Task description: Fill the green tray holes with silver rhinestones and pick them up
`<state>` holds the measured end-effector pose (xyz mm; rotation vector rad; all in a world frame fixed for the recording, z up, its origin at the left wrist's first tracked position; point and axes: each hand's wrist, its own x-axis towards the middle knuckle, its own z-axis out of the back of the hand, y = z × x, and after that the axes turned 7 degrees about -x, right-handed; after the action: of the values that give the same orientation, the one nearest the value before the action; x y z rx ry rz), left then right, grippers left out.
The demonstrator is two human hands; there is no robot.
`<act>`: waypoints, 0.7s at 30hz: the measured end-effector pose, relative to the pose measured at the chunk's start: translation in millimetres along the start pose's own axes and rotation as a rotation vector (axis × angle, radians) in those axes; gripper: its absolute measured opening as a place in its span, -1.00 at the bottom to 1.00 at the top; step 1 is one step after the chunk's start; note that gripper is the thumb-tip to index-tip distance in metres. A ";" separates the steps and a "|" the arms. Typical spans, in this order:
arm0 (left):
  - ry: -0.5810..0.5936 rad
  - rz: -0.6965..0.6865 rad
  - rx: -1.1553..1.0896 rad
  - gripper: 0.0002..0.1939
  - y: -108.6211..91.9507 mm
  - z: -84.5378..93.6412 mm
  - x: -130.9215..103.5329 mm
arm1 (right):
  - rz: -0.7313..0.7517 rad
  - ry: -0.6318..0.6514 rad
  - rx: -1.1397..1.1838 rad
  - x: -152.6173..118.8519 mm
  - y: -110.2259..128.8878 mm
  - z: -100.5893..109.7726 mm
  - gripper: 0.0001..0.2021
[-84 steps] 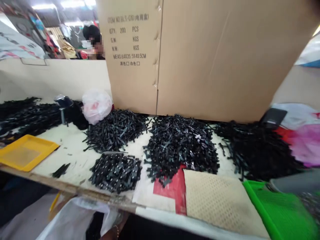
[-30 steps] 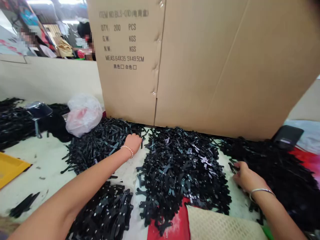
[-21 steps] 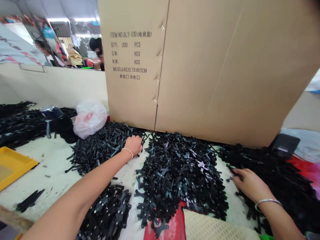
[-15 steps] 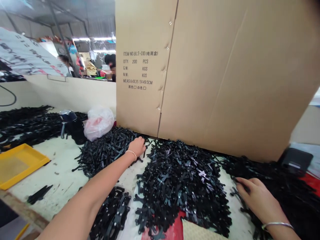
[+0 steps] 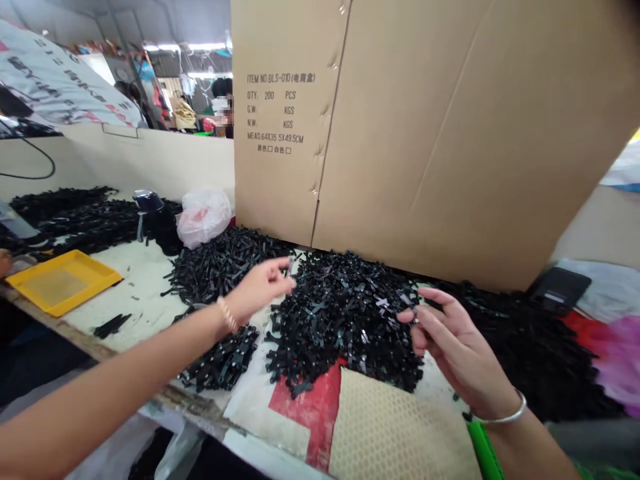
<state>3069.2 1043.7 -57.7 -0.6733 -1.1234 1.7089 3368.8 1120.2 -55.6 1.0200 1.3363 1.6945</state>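
- Yellow tray [image 5: 85,292] on surface [image 5: 145,273]; contents unclear.
- Plastic bag [image 5: 205,217]: pinkish contents [image 5: 194,220].
- Left grip [image 5: 256,290] pinching small strip [image 5: 291,268], near middle black pile [image 5: 345,307].
- Right grip [image 5: 454,341]: can't tell, blurred.

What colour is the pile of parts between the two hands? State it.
The pile is black, with pale glints; the head view shows it best.

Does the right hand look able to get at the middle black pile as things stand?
Likely yes: the right hand hovers by the right side of the middle black pile, and the left hand keeps to the other side, leaving that approach seemingly free.
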 end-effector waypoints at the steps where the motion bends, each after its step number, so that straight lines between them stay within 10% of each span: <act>1: 0.090 0.004 -0.081 -0.50 -0.8 -6.2 -31.3 | 0.021 0.045 -0.016 -13.2 2.5 -11.4 -0.59; 4: 0.415 0.195 -0.641 -0.36 4.0 -29.3 -115.5 | 0.138 0.084 -0.136 -62.6 -1.5 -46.5 -0.77; 8: 0.458 0.319 -0.936 -0.36 14.0 -57.3 -178.6 | 0.321 -0.090 -0.336 -129.3 -21.7 -82.6 -0.93; 21: 0.616 0.239 -0.932 -0.44 12.6 -71.2 -209.9 | 0.448 -0.290 -0.526 -196.8 -16.5 -95.7 -0.95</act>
<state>3206.1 877.0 -110.2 -1.8189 -1.3722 0.9366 3364.4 908.4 -113.1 1.2357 0.4500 1.9775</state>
